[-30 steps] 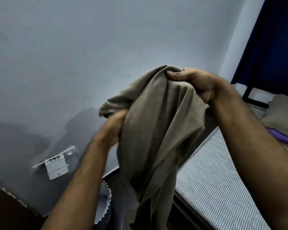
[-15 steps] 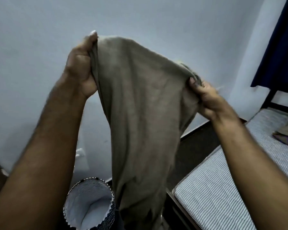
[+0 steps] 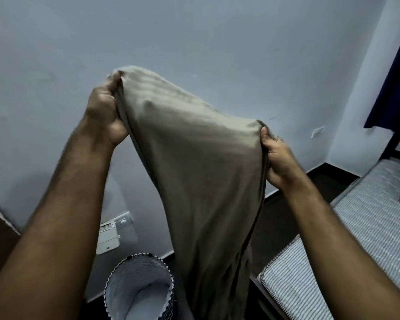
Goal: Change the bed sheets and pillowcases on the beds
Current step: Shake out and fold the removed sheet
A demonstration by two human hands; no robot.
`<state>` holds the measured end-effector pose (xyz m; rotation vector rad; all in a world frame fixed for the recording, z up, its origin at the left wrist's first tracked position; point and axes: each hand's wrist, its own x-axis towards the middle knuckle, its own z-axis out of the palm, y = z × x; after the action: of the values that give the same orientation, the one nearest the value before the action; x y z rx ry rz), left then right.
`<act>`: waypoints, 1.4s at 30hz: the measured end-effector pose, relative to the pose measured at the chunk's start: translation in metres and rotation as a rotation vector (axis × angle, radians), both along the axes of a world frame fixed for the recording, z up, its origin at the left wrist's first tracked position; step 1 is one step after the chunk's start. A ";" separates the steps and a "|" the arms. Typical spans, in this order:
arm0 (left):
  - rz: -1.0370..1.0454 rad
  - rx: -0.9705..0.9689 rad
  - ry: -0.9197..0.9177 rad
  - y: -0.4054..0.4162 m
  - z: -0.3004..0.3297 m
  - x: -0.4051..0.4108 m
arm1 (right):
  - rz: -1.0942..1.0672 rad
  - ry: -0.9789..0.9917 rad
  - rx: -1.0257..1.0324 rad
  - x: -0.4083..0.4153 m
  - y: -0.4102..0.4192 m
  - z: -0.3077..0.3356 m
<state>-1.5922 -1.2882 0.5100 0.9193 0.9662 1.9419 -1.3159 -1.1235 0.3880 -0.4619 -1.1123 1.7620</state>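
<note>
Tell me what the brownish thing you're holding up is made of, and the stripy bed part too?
The olive-brown cloth looks like soft woven fabric, maybe cotton: it sags and folds between the left hand and right hand, with a faint sheen. The striped mattress seems covered in matte, ribbed fabric ticking; its filling is hidden.

You're holding an olive-tan cloth [image 3: 194, 172]; the mattress [image 3: 367, 227] is blue-and-white striped, the curtain [image 3: 395, 65] navy.
</note>
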 end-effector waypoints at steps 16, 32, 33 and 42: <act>0.101 -0.095 -0.113 -0.006 -0.067 -0.055 | 0.526 -1.394 0.879 -0.014 -0.001 -0.006; 0.047 0.003 0.049 -0.005 -0.065 -0.036 | 0.115 -0.316 0.274 -0.054 -0.025 0.048; -0.013 -0.060 0.078 -0.004 -0.059 -0.024 | 0.091 -0.416 0.287 -0.059 -0.025 0.048; -0.074 -0.201 0.165 -0.022 -0.105 -0.014 | 0.359 -0.408 0.379 -0.028 -0.017 0.065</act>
<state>-1.6062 -1.3104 0.4052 0.9946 1.1818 1.6926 -1.3438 -1.1405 0.4527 -0.4134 -1.8732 1.7386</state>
